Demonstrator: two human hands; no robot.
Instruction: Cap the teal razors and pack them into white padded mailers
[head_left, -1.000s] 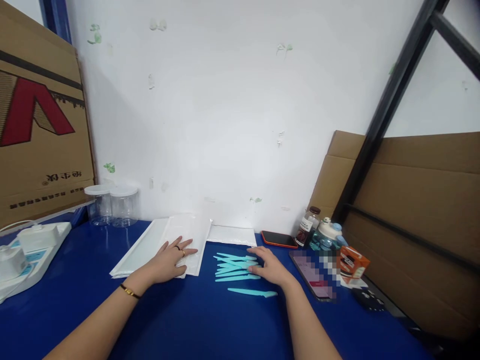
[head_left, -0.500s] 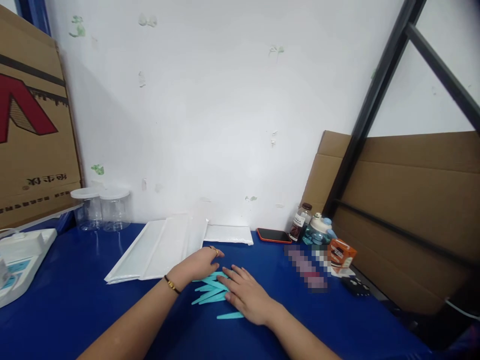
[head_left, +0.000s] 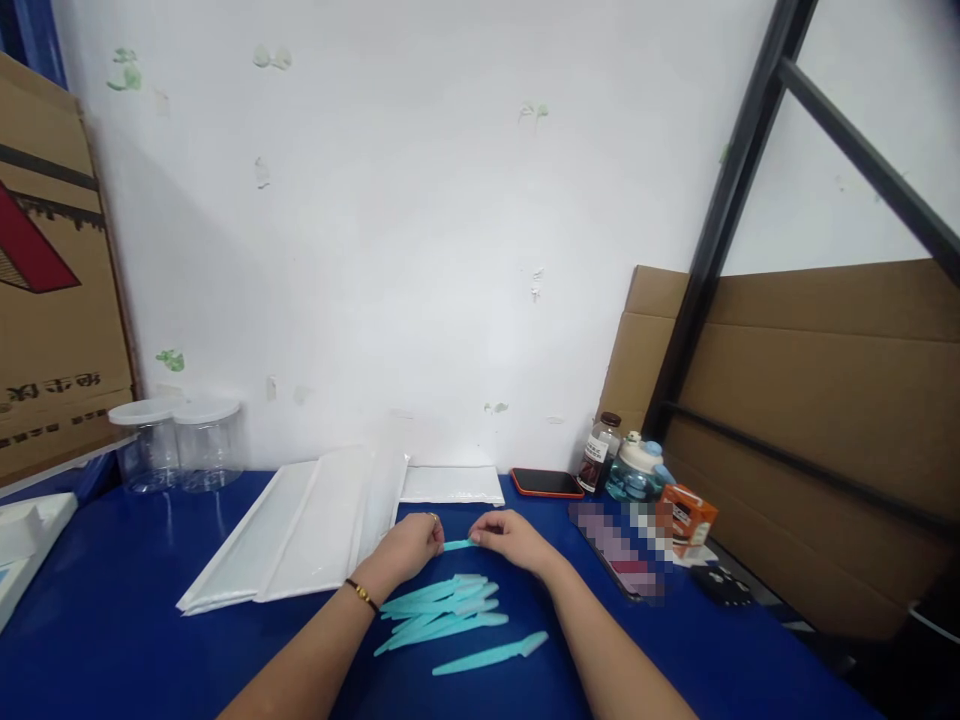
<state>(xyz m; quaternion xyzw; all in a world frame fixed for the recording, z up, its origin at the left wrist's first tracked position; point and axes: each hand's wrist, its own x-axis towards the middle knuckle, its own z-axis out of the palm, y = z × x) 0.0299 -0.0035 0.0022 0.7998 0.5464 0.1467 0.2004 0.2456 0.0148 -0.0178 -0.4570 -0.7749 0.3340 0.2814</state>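
Between my two hands, just above or on the blue tabletop, is a teal eyebrow razor (head_left: 457,545). My left hand (head_left: 411,547) pinches its left end, the fingers closed. At its other end, the thumb and fingertips of my right hand (head_left: 514,540) are closed on it. Nearer to me lies a loose pile of similar teal eyebrow razors (head_left: 439,608), with pale blade ends to the right. One single eyebrow razor (head_left: 487,657) rests apart, in front of that pile. My fingers hide both ends of the held razor.
White plastic mailer bags (head_left: 300,540) lie left, and a flat white packet (head_left: 451,485) sits by the wall. A phone (head_left: 547,483), a brown-capped bottle (head_left: 598,455), a teal bottle (head_left: 636,468) and an orange box (head_left: 685,518) stand right. Clear jars (head_left: 208,450) stand back left.
Both hands have lifted off the pile and moved away from me, now with one razor between them. The pile is uncovered. The camera view has shifted slightly.
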